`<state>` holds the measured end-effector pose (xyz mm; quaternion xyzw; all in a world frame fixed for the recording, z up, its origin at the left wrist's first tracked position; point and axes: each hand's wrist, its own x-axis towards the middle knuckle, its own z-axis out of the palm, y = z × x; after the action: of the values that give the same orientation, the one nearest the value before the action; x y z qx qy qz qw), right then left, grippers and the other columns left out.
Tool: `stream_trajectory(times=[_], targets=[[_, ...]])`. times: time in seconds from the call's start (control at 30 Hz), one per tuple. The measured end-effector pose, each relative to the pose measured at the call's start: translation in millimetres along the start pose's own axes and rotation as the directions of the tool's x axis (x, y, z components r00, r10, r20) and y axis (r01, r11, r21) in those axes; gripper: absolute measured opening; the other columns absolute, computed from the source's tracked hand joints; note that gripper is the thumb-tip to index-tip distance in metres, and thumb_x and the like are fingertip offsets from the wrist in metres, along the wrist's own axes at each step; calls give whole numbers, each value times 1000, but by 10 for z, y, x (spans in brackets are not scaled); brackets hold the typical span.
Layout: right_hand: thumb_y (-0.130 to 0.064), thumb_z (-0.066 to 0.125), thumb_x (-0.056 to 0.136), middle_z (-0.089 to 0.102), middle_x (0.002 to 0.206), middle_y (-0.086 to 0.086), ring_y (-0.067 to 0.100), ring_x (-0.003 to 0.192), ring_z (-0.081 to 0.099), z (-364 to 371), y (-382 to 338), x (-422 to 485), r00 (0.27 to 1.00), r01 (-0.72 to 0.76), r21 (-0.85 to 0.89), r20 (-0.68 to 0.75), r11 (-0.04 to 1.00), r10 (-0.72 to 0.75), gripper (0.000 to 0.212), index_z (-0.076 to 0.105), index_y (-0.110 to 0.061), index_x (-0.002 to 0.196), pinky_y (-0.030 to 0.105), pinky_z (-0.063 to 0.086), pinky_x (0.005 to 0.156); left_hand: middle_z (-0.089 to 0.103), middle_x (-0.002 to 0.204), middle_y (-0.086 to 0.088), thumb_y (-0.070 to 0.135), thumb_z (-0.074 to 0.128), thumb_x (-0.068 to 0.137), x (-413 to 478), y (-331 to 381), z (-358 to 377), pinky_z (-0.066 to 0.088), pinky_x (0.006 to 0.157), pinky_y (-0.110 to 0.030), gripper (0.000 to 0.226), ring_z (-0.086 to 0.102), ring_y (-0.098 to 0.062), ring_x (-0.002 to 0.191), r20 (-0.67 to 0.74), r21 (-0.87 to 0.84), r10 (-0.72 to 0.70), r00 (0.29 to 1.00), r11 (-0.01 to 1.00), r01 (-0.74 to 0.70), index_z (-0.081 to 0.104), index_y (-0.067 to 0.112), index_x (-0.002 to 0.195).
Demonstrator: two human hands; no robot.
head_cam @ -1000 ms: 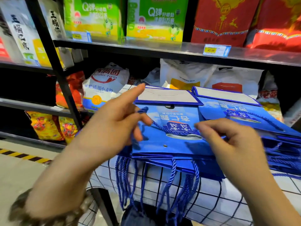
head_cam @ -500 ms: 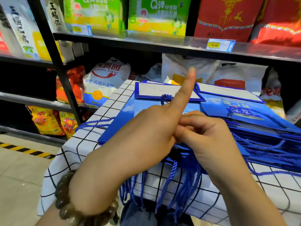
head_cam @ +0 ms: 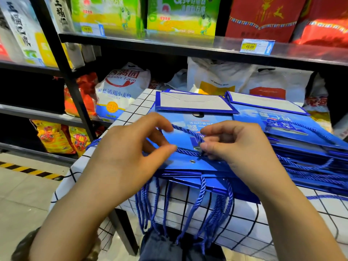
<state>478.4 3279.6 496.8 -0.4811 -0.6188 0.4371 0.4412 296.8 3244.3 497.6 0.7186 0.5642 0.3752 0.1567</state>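
Blue cord (head_cam: 185,131) now runs in two taut strands between my hands, across the top bag (head_cam: 180,139) of the near pile. Half a second ago my hands were pressed together with my left forefinger pointing straight up. Since then they have drawn apart, and that finger has come down onto the far strand.

My left hand (head_cam: 128,159) has the cord in its grip, forefinger on the far strand and thumb on the near one. My right hand (head_cam: 243,147) pinches the strands where they meet, fingertips curled tight just above the metal eyelet (head_cam: 192,161) near the bag's front edge.

The bag lies flat, printed side up, on the checked surface (head_cam: 244,219). A second pile of bags (head_cam: 305,147) sits just to its right, and loose cords (head_cam: 188,210) hang over the near edge.

I read the change as the cord being pulled out to length, so the end at my right fingertips looks ready to go down through the eyelet. Whether the tip is already in the hole I cannot tell, because my fingers cover it. The risk I see is the twisted end slipping from my pinch before it is through.
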Motion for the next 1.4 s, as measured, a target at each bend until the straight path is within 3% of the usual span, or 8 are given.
stream_trajectory(times=[0.13,0.47,0.57,0.73,0.9,1.03,1.2,1.4], targets=[[7,71,70,65,67,2,4,56,60,56,4,-1,998,40,-78,57,996,-35,29,65,-21,76,13,49,57,61,90,26,72,44,57,0,3,50,47,75,-28,46,54,3,86,180,308,14,984,949,-70,59,45,91],[-1,74,70,68,64,-6,0,62,63,77,-16,6,989,126,-214,104,969,-105,27,65,-26,69,15,52,67,69,74,14,69,46,61,39,-12,59,47,66,-30,45,58,-3,72,97,177,20,995,983,-37,67,38,86],[-11,68,80,71,77,-11,-2,75,64,79,-42,25,979,174,-348,164,921,-123,16,70,-27,80,13,50,76,67,68,11,66,38,68,54,-32,73,46,59,-32,42,56,-7,64,28,194,68,997,978,-72,60,38,90],[4,51,87,65,104,-16,-10,101,57,37,-64,28,906,193,-360,422,913,-25,38,64,-25,108,6,42,90,64,75,6,42,60,80,44,-21,137,48,64,-38,18,60,-20,75,-182,196,18,983,980,19,62,25,74],[10,47,86,62,104,-14,-4,105,56,115,-19,100,930,253,-403,352,880,-106,43,63,-20,113,14,45,92,64,68,5,47,56,71,-42,112,201,40,55,-29,29,61,-22,65,-220,420,55,974,907,43,58,24,54],[15,41,85,59,99,-15,-6,98,57,174,-7,80,933,252,-360,336,899,-127,47,63,-15,113,5,45,83,62,75,0,42,58,81,-16,185,273,27,63,-31,24,58,-26,76,-154,588,2,988,803,90,63,21,72],[18,39,82,63,104,-9,-5,99,56,211,26,92,940,261,-354,303,898,-154,51,64,-14,113,5,44,87,59,60,-8,12,83,52,-50,166,374,45,62,-38,25,58,-30,57,-72,696,39,997,718,22,61,10,65],[12,45,81,68,110,-8,0,101,60,232,61,101,948,284,-433,263,856,-182,49,68,-21,109,16,45,92,59,77,-9,7,54,69,-74,177,359,45,79,-48,18,58,-31,73,-11,703,47,999,711,-26,62,6,85]])
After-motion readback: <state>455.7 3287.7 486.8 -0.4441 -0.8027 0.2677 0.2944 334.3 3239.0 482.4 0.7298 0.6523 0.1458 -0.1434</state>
